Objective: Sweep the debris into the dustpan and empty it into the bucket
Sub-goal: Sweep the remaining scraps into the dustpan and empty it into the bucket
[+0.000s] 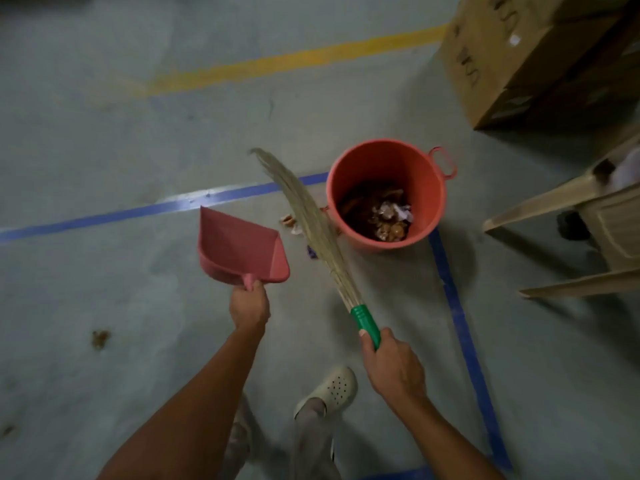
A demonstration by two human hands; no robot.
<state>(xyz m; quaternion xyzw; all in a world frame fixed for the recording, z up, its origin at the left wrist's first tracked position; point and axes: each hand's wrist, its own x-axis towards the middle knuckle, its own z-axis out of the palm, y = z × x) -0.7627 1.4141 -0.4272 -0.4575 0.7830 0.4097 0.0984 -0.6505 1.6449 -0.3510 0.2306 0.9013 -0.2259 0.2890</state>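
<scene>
The left hand (pixel 249 304) is clamped around the short handle of the pink dustpan (pixel 239 247), fingers curled over the grip. The dustpan's open mouth points away from the person, toward the blue tape line (pixel 121 214) on the floor (pixel 104 133). Whether the dustpan touches the floor cannot be determined.

The right hand (pixel 394 365) grips the green handle of the broom (pixel 304 216). The bristles extend forward and to the left, passing just beside the left side of the bucket (pixel 429 188).

The red bucket stands upright on the floor at a corner formed by two blue tape lines. It contains brown and pale debris (pixel 384 216). A few loose scraps (pixel 289 220) lie on the floor between the bucket and the dustpan, next to the bristles. A brown spot (pixel 100 337) lies well apart, to the left of the person.

Cardboard boxes (pixel 519 57) and a plastic chair (pixel 588 209) stand to the right of the bucket. A yellow line (pixel 294 60) crosses the floor beyond it.
</scene>
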